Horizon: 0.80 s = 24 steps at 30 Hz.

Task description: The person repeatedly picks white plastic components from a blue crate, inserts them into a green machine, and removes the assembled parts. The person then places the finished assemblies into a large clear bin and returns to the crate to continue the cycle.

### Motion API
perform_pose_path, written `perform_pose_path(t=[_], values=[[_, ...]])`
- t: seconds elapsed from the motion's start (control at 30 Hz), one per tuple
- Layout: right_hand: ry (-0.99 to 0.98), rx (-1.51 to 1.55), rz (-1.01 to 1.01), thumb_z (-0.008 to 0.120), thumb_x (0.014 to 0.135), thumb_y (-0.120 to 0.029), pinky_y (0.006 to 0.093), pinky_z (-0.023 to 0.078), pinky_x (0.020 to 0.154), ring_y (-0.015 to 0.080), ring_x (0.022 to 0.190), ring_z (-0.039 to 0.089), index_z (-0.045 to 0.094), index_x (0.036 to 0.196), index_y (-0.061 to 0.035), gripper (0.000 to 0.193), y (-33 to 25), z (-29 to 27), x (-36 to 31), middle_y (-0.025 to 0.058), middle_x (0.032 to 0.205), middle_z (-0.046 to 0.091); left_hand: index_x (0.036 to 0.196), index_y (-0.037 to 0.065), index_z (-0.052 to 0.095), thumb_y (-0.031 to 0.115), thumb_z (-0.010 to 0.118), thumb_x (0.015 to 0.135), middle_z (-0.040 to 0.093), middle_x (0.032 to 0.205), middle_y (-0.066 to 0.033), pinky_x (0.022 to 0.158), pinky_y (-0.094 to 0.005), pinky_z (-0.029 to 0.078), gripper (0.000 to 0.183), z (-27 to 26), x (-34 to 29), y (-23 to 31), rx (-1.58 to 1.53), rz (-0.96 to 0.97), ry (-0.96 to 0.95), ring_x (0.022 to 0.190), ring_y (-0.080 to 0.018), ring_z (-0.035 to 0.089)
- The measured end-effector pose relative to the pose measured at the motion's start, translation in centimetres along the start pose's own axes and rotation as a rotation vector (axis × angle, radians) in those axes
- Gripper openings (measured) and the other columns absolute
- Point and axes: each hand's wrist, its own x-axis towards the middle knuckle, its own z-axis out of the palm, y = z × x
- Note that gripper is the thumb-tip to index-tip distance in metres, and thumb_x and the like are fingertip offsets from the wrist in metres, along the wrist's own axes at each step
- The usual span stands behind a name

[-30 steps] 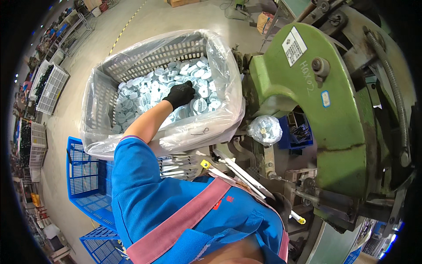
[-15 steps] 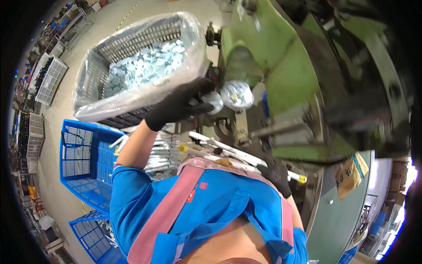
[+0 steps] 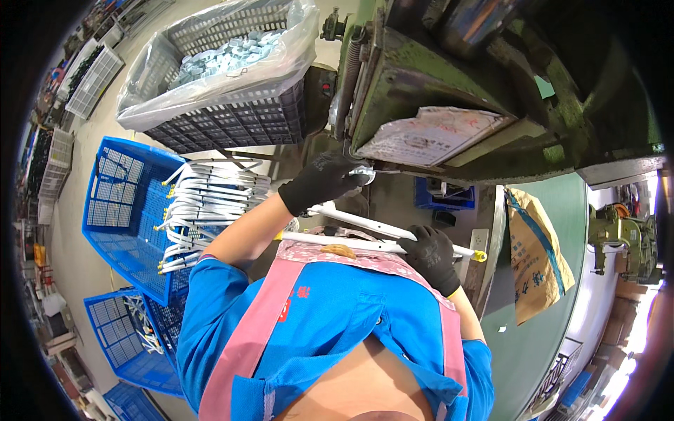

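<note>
My left hand (image 3: 319, 184), in a black glove, is closed around a small pale shiny part (image 3: 363, 172). It is just below the lower edge of the green machine (image 3: 414, 77). My right hand (image 3: 430, 256), also gloved in black, wraps around a white bent metal tube (image 3: 351, 243) with yellow end caps, which lies across my front at the waist. The tube's upper leg runs forward from near my right hand to below my left wrist. Part of the tube is hidden behind my right fingers.
A plastic-lined dark crate (image 3: 225, 116) of pale small parts stands far left. Nearer, a blue crate (image 3: 116, 224) sits beside a stack of white bent tubes (image 3: 203, 203). A brown paper sack (image 3: 537, 259) lies on the green surface (image 3: 505, 358) at right. A blue bin (image 3: 442, 195) sits under the machine.
My view has shifted, with the machine's slanted front now in sight. My left hand has come closer to the machine, still holding the small part. The round clear-wrapped bundle is no longer visible.
</note>
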Motion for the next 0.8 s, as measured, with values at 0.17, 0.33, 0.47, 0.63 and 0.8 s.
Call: perform_pose_path(t=[0.17, 0.33, 0.47, 0.63, 0.8], values=[[0.0, -0.029, -0.012, 0.064, 0.073, -0.021, 0.0373, 0.051, 0.064, 0.0249, 0.081, 0.063, 0.07, 0.086, -0.0201, 0.015, 0.2, -0.3, 0.0, 0.0059, 0.092, 0.064, 0.112, 0.007, 0.066, 0.026, 0.072, 0.079, 0.068, 0.099, -0.0155, 0.081, -0.0417, 0.05, 0.038, 2.3, -0.8, -1.1, 0.05, -0.134, -0.053, 0.093, -0.0323, 0.063], [0.059, 0.009, -0.043, 0.067, 0.071, -0.022, 0.0373, 0.051, 0.064, 0.0241, 0.081, 0.063, 0.07, 0.086, -0.0186, 0.016, 0.6, -1.0, 1.6, 0.0053, 0.093, 0.063, 0.096, 0.007, 0.068, 0.021, 0.079, 0.076, 0.067, 0.092, -0.011, 0.074, -0.0352, 0.05, 0.026, -3.0, -3.5, -1.3, -0.002, -0.071, 0.244, 0.081, -0.0283, 0.063], [0.164, 0.059, -0.015, 0.067, 0.075, -0.02, 0.0383, 0.05, 0.06, 0.0235, 0.079, 0.063, 0.069, 0.086, -0.0188, 0.011, 0.7, -0.9, 3.9, 0.0037, 0.095, 0.063, 0.104, 0.005, 0.067, 0.021, 0.073, 0.081, 0.069, 0.088, -0.011, 0.07, -0.0327, 0.051, 0.029, -8.6, -7.5, -2.4, 0.016, -0.475, -0.358, 0.074, -0.0234, 0.066], [0.181, 0.163, -0.047, 0.067, 0.066, -0.01, 0.041, 0.05, 0.068, 0.0305, 0.083, 0.061, 0.066, 0.092, -0.0121, 0.026, 1.8, 0.7, 6.8, 0.0081, 0.093, 0.062, 0.102, 0.001, 0.066, 0.01, 0.068, 0.085, 0.067, 0.08, -0.0054, 0.066, -0.0275, 0.05, 0.02, -9.5, -9.2, -3.6, -0.345, -0.591, -0.017, 0.074, -0.0115, 0.064], [0.18, 0.001, -0.105, 0.067, 0.071, -0.018, 0.0431, 0.05, 0.069, 0.0288, 0.093, 0.06, 0.067, 0.105, -0.0235, 0.035, 4.3, 4.1, 8.4, 0.0084, 0.108, 0.057, 0.109, 0.002, 0.066, 0.013, 0.069, 0.085, 0.069, 0.085, -0.0069, 0.065, -0.0262, 0.052, 0.027, -10.4, -8.2, -4.8, -0.321, -0.47, 0.126, 0.071, -0.012, 0.066]])
